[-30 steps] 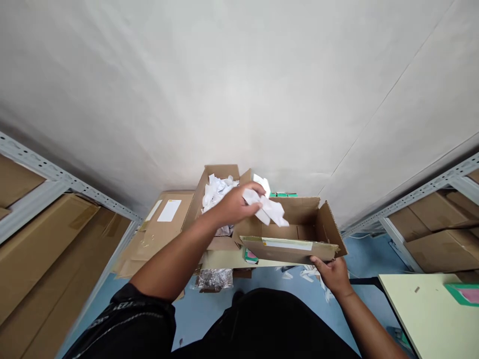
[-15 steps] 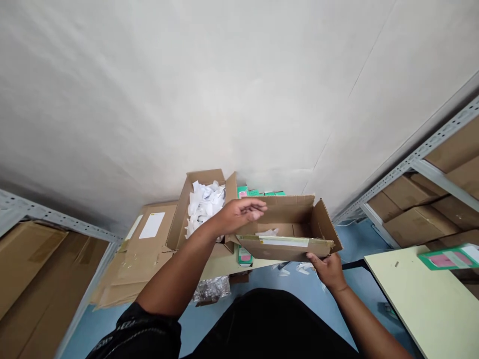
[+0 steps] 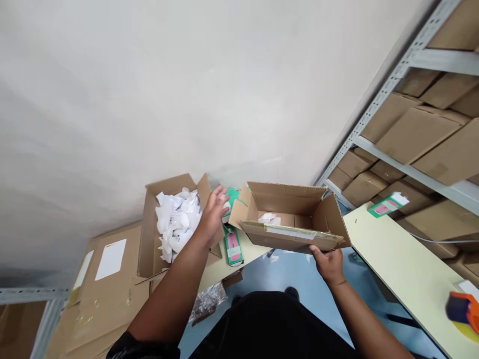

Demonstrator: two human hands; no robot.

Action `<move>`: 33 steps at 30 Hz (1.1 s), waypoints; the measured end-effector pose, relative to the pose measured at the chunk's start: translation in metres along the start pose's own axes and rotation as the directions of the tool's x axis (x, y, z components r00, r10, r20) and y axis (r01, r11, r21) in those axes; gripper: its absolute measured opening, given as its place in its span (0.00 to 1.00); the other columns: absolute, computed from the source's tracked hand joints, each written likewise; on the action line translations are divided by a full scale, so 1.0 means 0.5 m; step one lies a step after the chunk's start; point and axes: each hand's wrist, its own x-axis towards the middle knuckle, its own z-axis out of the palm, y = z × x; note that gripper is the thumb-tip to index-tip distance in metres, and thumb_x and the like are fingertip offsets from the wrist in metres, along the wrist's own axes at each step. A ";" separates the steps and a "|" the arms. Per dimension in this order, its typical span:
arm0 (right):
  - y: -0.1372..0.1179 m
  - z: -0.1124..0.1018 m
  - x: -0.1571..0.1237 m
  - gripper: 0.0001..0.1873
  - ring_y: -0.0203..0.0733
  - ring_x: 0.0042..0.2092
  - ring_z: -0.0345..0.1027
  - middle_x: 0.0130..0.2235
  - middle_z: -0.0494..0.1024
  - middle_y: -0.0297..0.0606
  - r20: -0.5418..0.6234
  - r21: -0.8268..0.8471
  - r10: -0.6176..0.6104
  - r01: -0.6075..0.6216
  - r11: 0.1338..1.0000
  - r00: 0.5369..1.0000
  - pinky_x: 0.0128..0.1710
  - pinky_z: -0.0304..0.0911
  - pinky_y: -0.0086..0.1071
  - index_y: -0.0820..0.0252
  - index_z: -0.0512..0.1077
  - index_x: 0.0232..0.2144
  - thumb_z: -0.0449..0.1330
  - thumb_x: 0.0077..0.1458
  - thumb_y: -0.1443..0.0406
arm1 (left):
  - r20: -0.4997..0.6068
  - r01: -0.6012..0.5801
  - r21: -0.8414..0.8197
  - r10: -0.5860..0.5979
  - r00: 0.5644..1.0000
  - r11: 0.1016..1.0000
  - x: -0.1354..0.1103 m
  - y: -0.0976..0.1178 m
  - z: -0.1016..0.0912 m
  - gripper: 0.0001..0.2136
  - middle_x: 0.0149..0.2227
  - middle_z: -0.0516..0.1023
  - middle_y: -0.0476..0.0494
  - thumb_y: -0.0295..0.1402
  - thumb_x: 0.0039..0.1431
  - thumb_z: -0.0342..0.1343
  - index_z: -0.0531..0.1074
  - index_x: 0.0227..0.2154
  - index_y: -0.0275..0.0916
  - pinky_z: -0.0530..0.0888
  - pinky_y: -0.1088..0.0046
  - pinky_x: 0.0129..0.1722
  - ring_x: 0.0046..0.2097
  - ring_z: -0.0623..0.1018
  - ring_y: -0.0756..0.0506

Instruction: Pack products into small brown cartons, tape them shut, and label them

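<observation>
My right hand (image 3: 329,264) grips the near lower edge of an open cardboard box (image 3: 288,239), thumb on its front wall. A few white paper scraps (image 3: 269,218) lie inside that box. My left hand (image 3: 216,212) is raised, fingers apart and holding nothing, between the two boxes. Left of it stands a second open cardboard box (image 3: 147,234), full of crumpled white paper (image 3: 177,219). Under and beside my left hand are green packages with pink panels, one of them a narrow green box (image 3: 234,247) on the pale table (image 3: 252,252).
Flattened cardboard (image 3: 108,294) leans at the left. On the right, a pale table (image 3: 396,264) bears a green-pink package (image 3: 389,204) and an orange tape dispenser (image 3: 464,309). Shelves of cartons (image 3: 422,127) rise behind it. Bubble wrap (image 3: 209,299) lies below the table.
My view has turned rightward. My left hand has come off the held box's left side toward the paper-filled box, fingers now spread. My right hand still holds its box.
</observation>
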 end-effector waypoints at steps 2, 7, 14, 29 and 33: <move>0.016 -0.023 -0.010 0.27 0.59 0.42 0.79 0.37 0.85 0.49 -0.055 0.022 0.040 -0.039 0.999 0.998 0.48 0.75 0.50 0.59 0.79 0.35 0.65 0.52 0.41 | 0.107 0.133 -0.102 -0.122 0.987 0.986 -0.004 0.004 0.025 0.36 0.71 0.63 0.33 0.62 0.68 0.38 0.57 0.70 0.44 0.76 0.54 0.57 0.66 0.72 0.36; 0.084 -0.100 -0.014 0.26 0.57 0.44 0.79 0.40 0.85 0.49 -0.100 0.126 0.102 -0.090 0.988 0.990 0.49 0.75 0.48 0.59 0.79 0.37 0.65 0.53 0.42 | 0.507 0.359 -0.145 -0.243 0.827 0.922 -0.045 -0.015 0.176 0.39 0.66 0.72 0.34 0.66 0.64 0.43 0.65 0.68 0.44 0.76 0.52 0.57 0.62 0.75 0.34; 0.265 -0.274 0.008 0.28 0.57 0.49 0.78 0.47 0.83 0.49 -0.103 0.211 0.200 -0.175 0.962 0.974 0.53 0.72 0.50 0.60 0.76 0.46 0.66 0.53 0.45 | 0.606 0.252 -0.265 -0.042 0.795 0.931 -0.102 -0.055 0.485 0.40 0.68 0.69 0.35 0.67 0.59 0.53 0.69 0.66 0.45 0.62 0.50 0.68 0.71 0.63 0.32; 0.524 -0.555 -0.057 0.28 0.54 0.51 0.76 0.48 0.81 0.45 -0.164 0.089 0.503 -0.495 0.864 0.849 0.52 0.71 0.45 0.59 0.77 0.51 0.65 0.53 0.49 | 0.749 0.200 0.032 -0.156 0.643 0.979 -0.122 -0.176 1.024 0.33 0.58 0.79 0.35 0.48 0.51 0.69 0.74 0.58 0.39 0.65 0.55 0.67 0.64 0.73 0.32; 0.565 -0.578 -0.060 0.28 0.54 0.49 0.78 0.47 0.83 0.45 -0.249 0.132 0.578 -0.563 0.816 0.777 0.50 0.72 0.43 0.59 0.77 0.51 0.67 0.51 0.50 | 0.801 0.197 0.075 -0.177 0.572 0.978 -0.095 -0.210 1.120 0.31 0.56 0.81 0.36 0.45 0.49 0.69 0.76 0.55 0.38 0.67 0.55 0.66 0.62 0.75 0.32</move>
